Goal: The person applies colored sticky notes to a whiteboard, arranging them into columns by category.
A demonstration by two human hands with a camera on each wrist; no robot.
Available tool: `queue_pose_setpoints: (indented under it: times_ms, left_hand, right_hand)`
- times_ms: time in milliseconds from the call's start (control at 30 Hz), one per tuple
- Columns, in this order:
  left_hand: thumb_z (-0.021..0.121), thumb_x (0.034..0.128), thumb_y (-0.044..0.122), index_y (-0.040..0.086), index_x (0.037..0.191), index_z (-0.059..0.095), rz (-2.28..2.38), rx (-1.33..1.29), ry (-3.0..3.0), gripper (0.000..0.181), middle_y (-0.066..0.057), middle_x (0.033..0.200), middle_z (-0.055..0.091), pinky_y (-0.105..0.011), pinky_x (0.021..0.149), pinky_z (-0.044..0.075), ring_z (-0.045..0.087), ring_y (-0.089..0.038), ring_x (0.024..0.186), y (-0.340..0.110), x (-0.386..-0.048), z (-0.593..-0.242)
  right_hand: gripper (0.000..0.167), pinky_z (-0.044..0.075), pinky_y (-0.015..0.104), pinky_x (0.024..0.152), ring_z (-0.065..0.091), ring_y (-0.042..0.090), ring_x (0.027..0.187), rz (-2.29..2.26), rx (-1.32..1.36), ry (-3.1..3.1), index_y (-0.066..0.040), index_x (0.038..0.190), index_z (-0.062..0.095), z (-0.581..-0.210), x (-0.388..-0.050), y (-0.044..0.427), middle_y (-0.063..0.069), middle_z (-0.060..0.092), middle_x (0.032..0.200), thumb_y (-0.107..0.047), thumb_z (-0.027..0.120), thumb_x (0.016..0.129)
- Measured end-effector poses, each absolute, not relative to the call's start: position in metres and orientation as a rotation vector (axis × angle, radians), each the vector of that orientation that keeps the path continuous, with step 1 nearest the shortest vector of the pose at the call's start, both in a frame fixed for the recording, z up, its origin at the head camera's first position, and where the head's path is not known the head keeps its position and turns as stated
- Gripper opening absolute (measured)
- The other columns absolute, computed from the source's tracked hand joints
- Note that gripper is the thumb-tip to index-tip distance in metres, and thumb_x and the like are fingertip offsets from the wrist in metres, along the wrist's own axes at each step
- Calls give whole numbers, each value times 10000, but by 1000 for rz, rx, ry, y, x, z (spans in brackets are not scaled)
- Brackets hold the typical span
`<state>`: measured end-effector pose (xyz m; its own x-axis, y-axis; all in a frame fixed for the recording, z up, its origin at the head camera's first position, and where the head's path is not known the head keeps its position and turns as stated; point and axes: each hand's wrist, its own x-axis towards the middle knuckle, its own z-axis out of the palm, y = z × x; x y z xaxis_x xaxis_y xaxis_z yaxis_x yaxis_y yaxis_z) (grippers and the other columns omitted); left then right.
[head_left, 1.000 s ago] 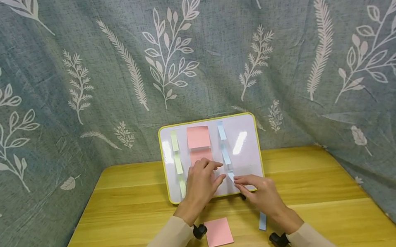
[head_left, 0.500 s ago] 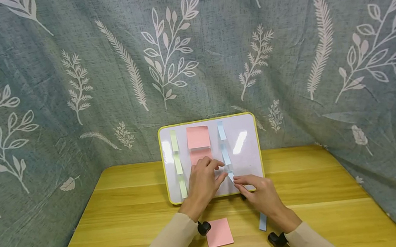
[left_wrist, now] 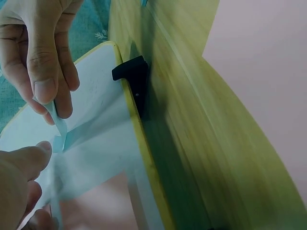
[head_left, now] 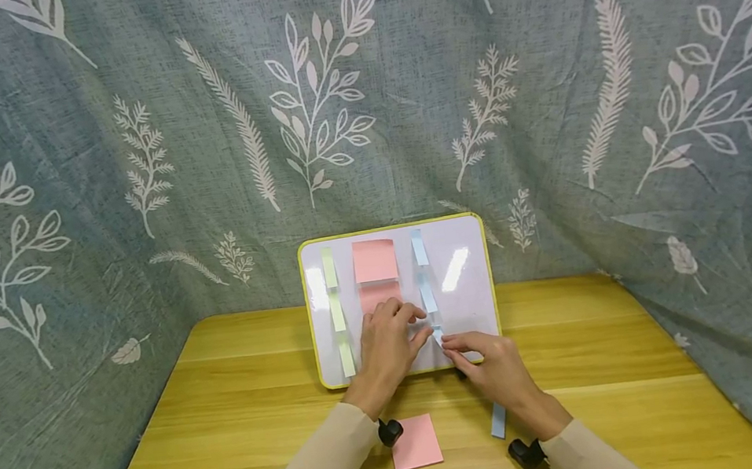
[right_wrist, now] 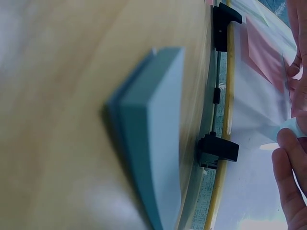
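Note:
My right hand (head_left: 497,369) pinches the lower end of a narrow blue sticky note (head_left: 438,335) between thumb and fingertips. The strip's upper end lies against the whiteboard (head_left: 468,313), and in the left wrist view the blue strip (left_wrist: 58,123) bends away from the surface. With fingers loosely bent, my left hand (head_left: 385,348) rests at the board, its thumb (left_wrist: 29,160) at the strip's upper end. Two other blue strips (head_left: 420,248) hang above in the same column. Left of them are pink sticky notes (head_left: 375,260), partly hidden by my left hand, and a column of green strips (head_left: 330,268).
A pink sticky-note pad (head_left: 416,443) lies on the wooden table (head_left: 249,409). Near my right wrist lies a blue strip pad (head_left: 498,420), large in the right wrist view. Black clip feet (right_wrist: 218,148) hold the board's lower edge. A patterned curtain (head_left: 360,110) stands behind.
My left hand has shifted slightly right, bringing its thumb to the top of the blue strip. My right hand keeps its pinch, almost still.

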<state>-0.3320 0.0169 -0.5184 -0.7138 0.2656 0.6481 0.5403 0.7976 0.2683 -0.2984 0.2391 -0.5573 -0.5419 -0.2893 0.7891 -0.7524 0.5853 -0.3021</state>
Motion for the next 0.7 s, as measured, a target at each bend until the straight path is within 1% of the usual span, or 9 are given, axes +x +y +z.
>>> queue_pose_setpoints:
  times_ms: [100,300,533,700]
  left_hand:
    - [993,965,356,229,1109,865,-601,-588,-2376,231,28,1040,763,-410,912,579,722,-207,970,19,-332,-518]
    - [1007,945,371,232,1084,863,-577,-583,-2363,244,36,1020,765,-415,901,567,721,-213,966,22,-333,-520]
    - [1011,932,410,243,1048,845,-513,-564,-2345,263,46,988,735,-417,896,554,698,-216,941,24,-336,-525]
    - [997,938,465,268,1022,824,-433,-541,-2341,275,58,981,725,-409,915,546,688,-207,941,25,-339,-526]
  right_hand:
    - [308,707,275,808,895,230,919,843,825,-2113,-26,1141,899,-557,-298,239,84,915,1071,91,974,866]
    - [291,701,239,820,896,218,899,857,822,-2138,-18,1133,897,-557,-298,238,88,913,1074,94,968,873]
    - [256,716,298,796,894,232,894,867,825,-2169,-7,1118,893,-556,-297,237,117,909,1093,101,950,894]
    - [238,717,307,797,895,236,904,872,825,-2183,-6,1113,892,-555,-297,236,120,909,1096,94,947,903]
